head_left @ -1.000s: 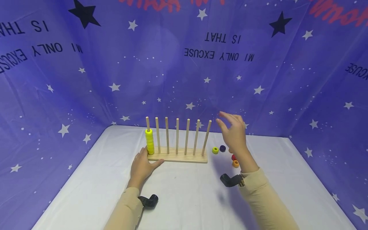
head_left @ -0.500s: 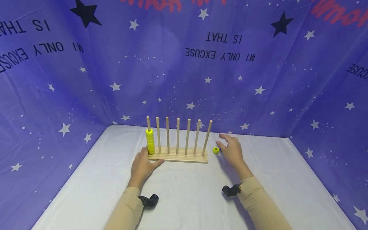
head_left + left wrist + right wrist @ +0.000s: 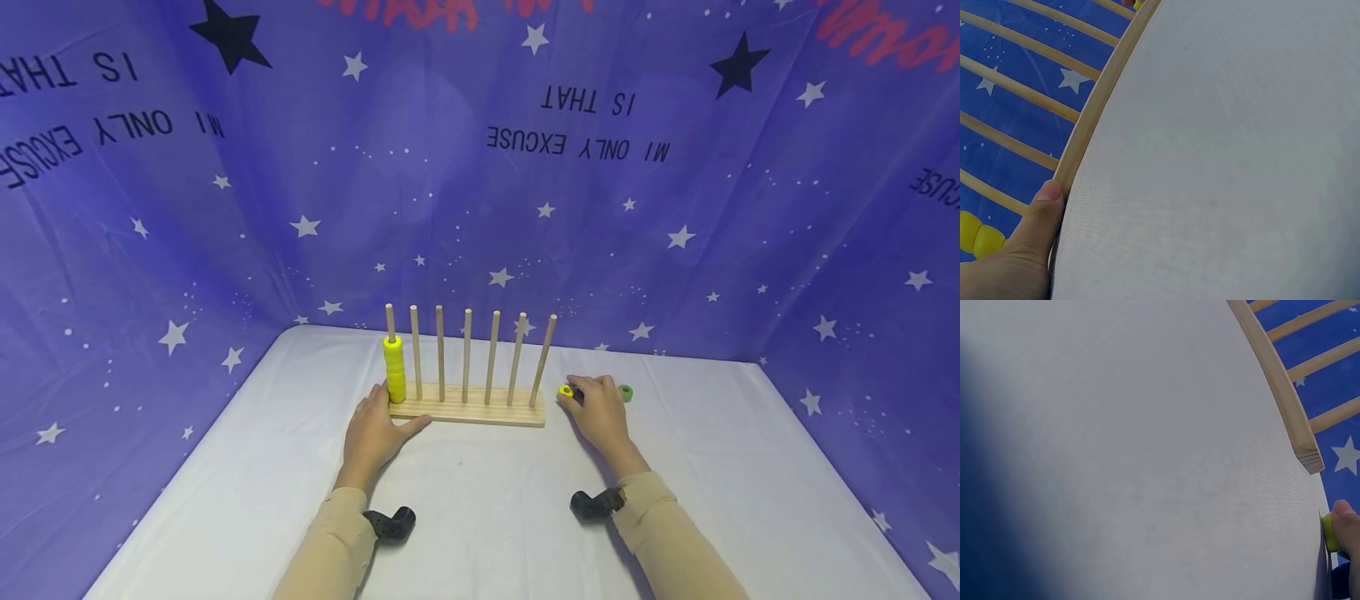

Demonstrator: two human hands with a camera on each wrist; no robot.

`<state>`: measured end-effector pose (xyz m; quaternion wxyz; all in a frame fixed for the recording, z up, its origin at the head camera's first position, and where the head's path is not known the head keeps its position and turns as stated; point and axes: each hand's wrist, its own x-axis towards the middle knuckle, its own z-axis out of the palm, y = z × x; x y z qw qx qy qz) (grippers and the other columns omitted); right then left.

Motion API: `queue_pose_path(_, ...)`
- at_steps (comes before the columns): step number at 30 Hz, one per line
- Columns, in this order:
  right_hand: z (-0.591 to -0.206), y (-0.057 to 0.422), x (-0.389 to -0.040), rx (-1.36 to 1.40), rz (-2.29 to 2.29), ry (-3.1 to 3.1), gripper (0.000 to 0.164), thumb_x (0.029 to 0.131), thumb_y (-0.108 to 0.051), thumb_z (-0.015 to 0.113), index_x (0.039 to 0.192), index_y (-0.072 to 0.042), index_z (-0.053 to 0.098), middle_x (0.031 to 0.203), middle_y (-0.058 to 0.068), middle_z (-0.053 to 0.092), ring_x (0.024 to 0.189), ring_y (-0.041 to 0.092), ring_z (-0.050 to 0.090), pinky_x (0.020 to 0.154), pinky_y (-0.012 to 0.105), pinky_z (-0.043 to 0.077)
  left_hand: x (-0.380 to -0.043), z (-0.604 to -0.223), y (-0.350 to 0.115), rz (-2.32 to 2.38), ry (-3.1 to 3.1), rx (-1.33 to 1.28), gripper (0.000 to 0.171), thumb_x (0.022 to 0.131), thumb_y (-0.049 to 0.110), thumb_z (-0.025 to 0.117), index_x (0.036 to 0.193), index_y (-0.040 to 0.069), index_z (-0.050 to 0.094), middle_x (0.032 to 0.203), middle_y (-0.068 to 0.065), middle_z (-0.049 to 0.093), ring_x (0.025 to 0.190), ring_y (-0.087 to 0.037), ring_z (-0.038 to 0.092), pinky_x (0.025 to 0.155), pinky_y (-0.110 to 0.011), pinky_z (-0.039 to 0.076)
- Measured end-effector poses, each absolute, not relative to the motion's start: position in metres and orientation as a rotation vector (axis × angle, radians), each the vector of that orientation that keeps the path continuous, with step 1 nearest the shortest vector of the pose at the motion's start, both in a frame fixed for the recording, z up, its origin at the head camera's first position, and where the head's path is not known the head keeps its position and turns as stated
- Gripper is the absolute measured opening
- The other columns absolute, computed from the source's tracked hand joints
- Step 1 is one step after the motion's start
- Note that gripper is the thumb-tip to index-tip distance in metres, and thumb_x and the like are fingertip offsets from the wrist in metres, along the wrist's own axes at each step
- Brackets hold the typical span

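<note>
A wooden peg stand (image 3: 480,412) with several upright pegs rests on the white table. Its leftmost peg carries a stack of yellow beads (image 3: 394,371). My left hand (image 3: 372,435) holds the left end of the base, with the thumb along the front edge, as the left wrist view also shows. To the right of the stand, my right hand (image 3: 602,419) pinches a loose yellow bead (image 3: 566,390) between thumb and index finger, low at the tabletop. In the right wrist view a dark blue bead (image 3: 1340,581) sits beside it, partly behind the hand.
A green bead (image 3: 626,392) lies just right of my right hand. Behind the white tabletop (image 3: 480,517) hangs a purple star-printed cloth (image 3: 420,183), which also closes off both sides. The other pegs (image 3: 467,354) stand bare.
My right hand has come down and slightly left from above the loose beads, and its thumb and index finger have closed on the yellow bead. The left hand stays on the stand.
</note>
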<state>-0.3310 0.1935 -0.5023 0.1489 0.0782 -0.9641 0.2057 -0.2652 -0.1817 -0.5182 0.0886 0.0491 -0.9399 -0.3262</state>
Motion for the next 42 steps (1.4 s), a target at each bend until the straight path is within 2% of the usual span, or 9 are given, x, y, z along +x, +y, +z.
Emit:
queue_pose_path(13,-0.506,0.194,-0.334,0.279,0.517,-2.765,0.044,0.087,-0.036,0.077,0.123,-0.013,0.07,0.12,0.009,0.072,0.101,0.029,0.051,0.083,0.045,0.039,-0.264,-0.518,-0.181,-0.966,-2.8,0.146,0.109,0.076,0.065,0.075,0.155,0.005,0.029,0.159,-0.022,0.033,0.15,-0.04,0.026,0.125,-0.054,0.018)
queue_pose_path(23,-0.497,0.193,-0.335,0.28,0.607,-2.715,0.041,0.084,-0.035,0.079,0.118,-0.012,0.072,0.117,0.01,0.073,0.099,0.029,0.052,0.083,0.045,0.038,-0.265,-0.518,-0.18,-0.973,-2.795,0.149,0.108,0.077,0.064,0.075,0.155,0.006,0.029,0.159,-0.021,0.034,0.15,-0.039,0.027,0.125,-0.054,0.019)
queue_pose_path(36,-0.444,0.197,-0.339,0.325,0.641,-2.646,0.039,0.091,-0.039,0.071,0.117,-0.01,0.071,0.107,0.008,0.074,0.101,0.03,0.05,0.085,0.046,0.035,-0.263,-0.519,-0.18,-0.974,-2.783,0.139,0.107,0.077,0.064,0.075,0.155,0.007,0.03,0.159,-0.02,0.035,0.149,-0.04,0.028,0.125,-0.054,0.019)
queue_pose_path(42,-0.411,0.194,-0.336,0.34,0.611,-2.613,0.041,0.092,-0.038,0.07,0.12,-0.008,0.07,0.118,0.013,0.071,0.105,0.033,0.05,0.085,0.048,0.035,-0.263,-0.518,-0.18,-0.967,-2.78,0.132,0.107,0.077,0.064,0.075,0.154,0.006,0.03,0.158,-0.022,0.035,0.148,-0.041,0.029,0.124,-0.055,0.021)
